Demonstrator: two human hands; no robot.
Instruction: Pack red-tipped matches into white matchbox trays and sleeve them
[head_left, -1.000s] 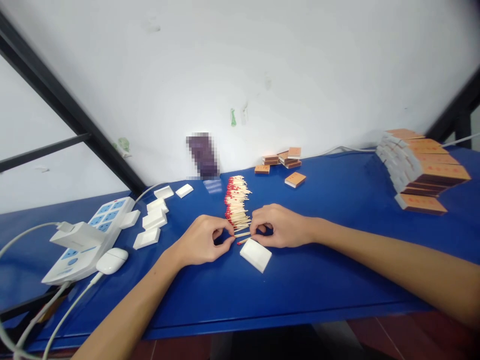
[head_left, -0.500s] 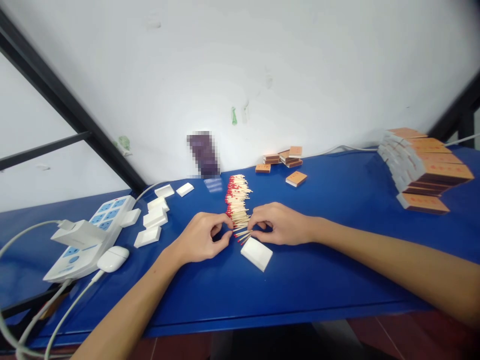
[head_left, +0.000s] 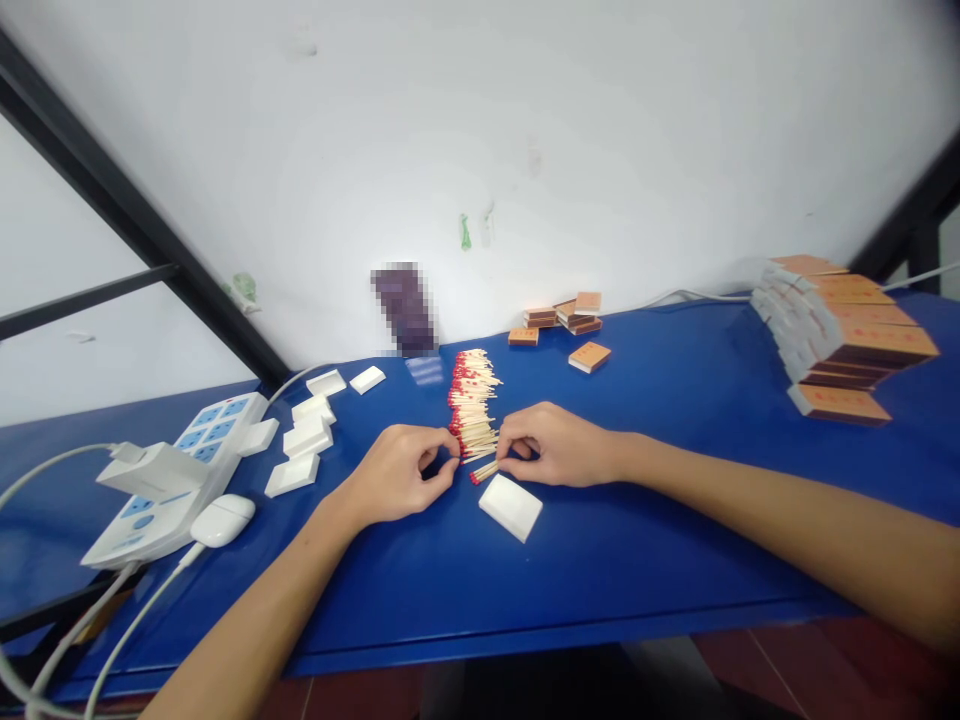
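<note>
I am pinching a few matches (head_left: 484,470) between my left hand (head_left: 401,475) and right hand (head_left: 551,447), having gathered them off the row of matches (head_left: 472,405) mid-tabletop (head_left: 660,540), beside the white tray (head_left: 511,507).

Pale wooden matches (head_left: 472,405) with matt red heads are lying on a smooth, slightly glossy blue table (head_left: 637,540); the white tray (head_left: 511,507) at 6 o'clock is looking like matt card.
</note>
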